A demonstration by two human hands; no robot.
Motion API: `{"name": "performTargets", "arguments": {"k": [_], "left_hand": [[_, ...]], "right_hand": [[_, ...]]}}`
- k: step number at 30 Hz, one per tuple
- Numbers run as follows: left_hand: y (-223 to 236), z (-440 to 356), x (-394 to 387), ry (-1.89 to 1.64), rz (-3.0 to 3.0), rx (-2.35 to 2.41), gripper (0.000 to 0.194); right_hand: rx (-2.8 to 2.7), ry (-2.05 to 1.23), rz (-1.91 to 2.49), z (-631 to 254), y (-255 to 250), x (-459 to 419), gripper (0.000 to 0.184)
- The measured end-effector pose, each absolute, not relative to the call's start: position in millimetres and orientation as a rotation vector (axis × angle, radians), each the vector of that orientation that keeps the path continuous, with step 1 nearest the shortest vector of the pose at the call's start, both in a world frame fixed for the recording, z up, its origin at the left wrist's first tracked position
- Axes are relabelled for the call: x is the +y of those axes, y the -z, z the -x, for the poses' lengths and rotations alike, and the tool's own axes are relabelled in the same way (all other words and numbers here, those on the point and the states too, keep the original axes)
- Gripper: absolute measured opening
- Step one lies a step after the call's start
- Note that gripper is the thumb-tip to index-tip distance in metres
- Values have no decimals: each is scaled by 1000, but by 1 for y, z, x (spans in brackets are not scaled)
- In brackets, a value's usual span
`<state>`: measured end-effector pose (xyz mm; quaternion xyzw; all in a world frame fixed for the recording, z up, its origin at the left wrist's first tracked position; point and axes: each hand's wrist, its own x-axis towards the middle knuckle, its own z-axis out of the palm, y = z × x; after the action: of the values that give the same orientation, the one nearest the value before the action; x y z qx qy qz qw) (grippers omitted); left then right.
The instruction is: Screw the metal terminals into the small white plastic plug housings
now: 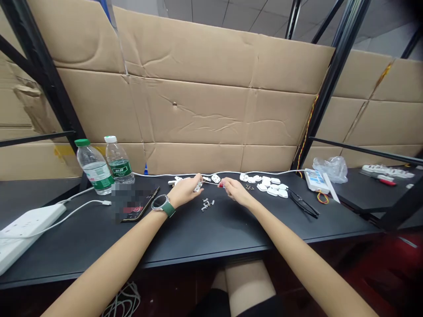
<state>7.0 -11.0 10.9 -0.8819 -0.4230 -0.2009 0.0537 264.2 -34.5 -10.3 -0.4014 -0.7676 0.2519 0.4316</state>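
Landmark = heap of small grey parts [206, 204] mid-table. L hand [185, 190], up-left of heap, has fingers closed on a small white piece [198, 186], which sits at the fingertips just beyond the heap. R hand [236, 192], up-right of heap, grips a red-handled screwdriver [220, 185]; its thin shaft runs left twd the piece, beyond the heap. Can't tell if tip touches.

Room: black table [211, 233] is bare from heap down to front edge, btwn the forearms. Cardboard wall [198, 110] closes off the back, beyond heap, w/ white cable [271, 172] along its foot.

Around: brass-coloured screws [249, 187] right of heap, past R hand; white plastic pieces [272, 191] farther right, then a thin black item (ID unclear) [302, 204] and a white device [316, 181]. Left of heap, past L wrist: dark phone [140, 209], then white-cap bottle [119, 164] & green-cap bottle [96, 172]; white power strip [28, 229] far left.
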Motion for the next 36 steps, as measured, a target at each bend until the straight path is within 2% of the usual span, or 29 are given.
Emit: {"name": "performTargets", "arguments": {"k": [3,10,14,23,36], "left_hand": [[-10,-10,-12,561,2652,-1301,22],[-8,-11,-12,515,2613,-1341,29],[-9,-11,-13,515,2631,-1346,31],[-11,-13,-14,591,2661,-1341,32],[-12,-11,-15,606,2693,-1296,33]], "right_hand": [[-1897,-731,1079,-266,11,-32,58],[-2011,-421,983,-265,7,-33,44],[-2006,-371,945,-265,6,-34,35],[-2033,-159,881,-268,2,-39,30],[-2168,158,865,-264,0,-49,33]]}}
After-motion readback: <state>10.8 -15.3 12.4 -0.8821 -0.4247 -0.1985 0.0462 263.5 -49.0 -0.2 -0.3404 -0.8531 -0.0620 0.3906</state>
